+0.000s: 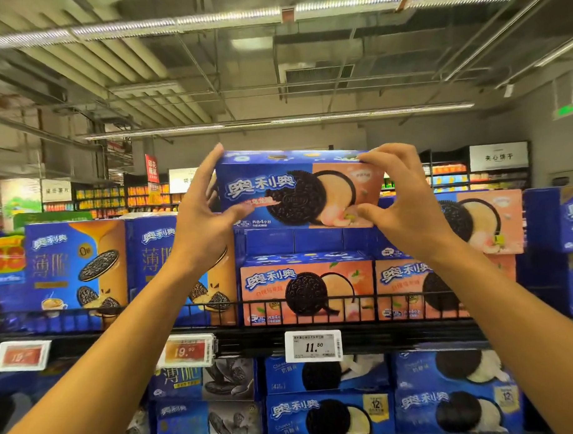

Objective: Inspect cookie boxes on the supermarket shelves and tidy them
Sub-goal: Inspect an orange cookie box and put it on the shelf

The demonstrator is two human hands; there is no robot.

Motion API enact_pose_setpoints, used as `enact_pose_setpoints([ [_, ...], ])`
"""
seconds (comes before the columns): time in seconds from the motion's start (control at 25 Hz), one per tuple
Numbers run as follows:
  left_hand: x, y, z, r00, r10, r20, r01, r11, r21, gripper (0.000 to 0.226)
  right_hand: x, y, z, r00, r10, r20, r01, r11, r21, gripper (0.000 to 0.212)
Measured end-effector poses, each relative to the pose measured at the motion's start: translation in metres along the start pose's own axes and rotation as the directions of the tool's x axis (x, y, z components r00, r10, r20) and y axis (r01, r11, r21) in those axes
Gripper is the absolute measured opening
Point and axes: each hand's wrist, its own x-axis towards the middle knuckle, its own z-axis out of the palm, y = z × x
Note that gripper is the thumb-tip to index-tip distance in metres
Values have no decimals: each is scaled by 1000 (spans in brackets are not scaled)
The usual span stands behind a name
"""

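While only the head view is on hand, every line below is drawn from it.

Head view, held thing: a blue-and-peach Oreo box (299, 190) is raised level above the top shelf's stack, its printed front turned to the person.
Left hand (200, 216): fingers reach over the box's top left corner and the thumb presses the lower front edge, so it grips the left end.
Right hand (405, 203): fingertips curl onto the top right corner and the thumb sits at the bottom right edge, pinching that end.
Where it stands: over the peach Oreo boxes (305, 291) lined up behind the wire rail (314, 302) along the top shelf's front edge; whether its underside touches the blue boxes beneath cannot be told.
Neighbours: thin Oreo boxes (76, 269) in blue and gold stand toward the shelf's left end; a white price tag (313, 345) reading 11.50 hangs on the front edge.
Done so far, as a judgement: the front rows look square and faced out.
Left to do, as a judgement: this box wants checking and setting down, and the cream-flavoured boxes (327, 413) on the lower shelf remain.
Hidden or unclear: the box's back and ends, the fingers behind it, and the blurred small print.
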Motion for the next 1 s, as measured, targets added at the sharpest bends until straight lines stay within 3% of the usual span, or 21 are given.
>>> enact_pose_setpoints([
  [0.12, 1, 10, 3, 998, -53, -24, 50, 996, -79, 78, 3, -5, -6, 1000, 12, -8, -11, 990, 141, 91],
  [0.2, 0, 12, 5, 995, -85, -44, 79, 988, -135, 77, -1, -6, -7, 992, 121, -20, -110, 950, 292, 93],
  [0.32, -4, 14, 10, 983, -161, -88, 132, 955, -267, 66, -8, -9, -9, 955, 293, -33, -241, 840, 487, 80],
  [0.48, -17, 20, 25, 971, -221, -94, 155, 876, -457, 50, -25, -12, -12, 942, 332, -58, -238, 776, 584, 60],
  [0.68, -48, 29, 49, 967, -253, -6, 216, 836, -504, 36, -56, -16, -15, 910, 415, -15, -280, 641, 715, 48],
  [0.84, -81, 33, 54, 951, -270, 148, 303, 737, -604, 43, -87, -9, -24, 881, 469, 62, -300, 452, 840, 45],
  [1.0, -121, 37, 60, 916, -373, 145, 374, 671, -640, 46, -123, -4, -36, 839, 510, 190, -321, 183, 929, 45],
])
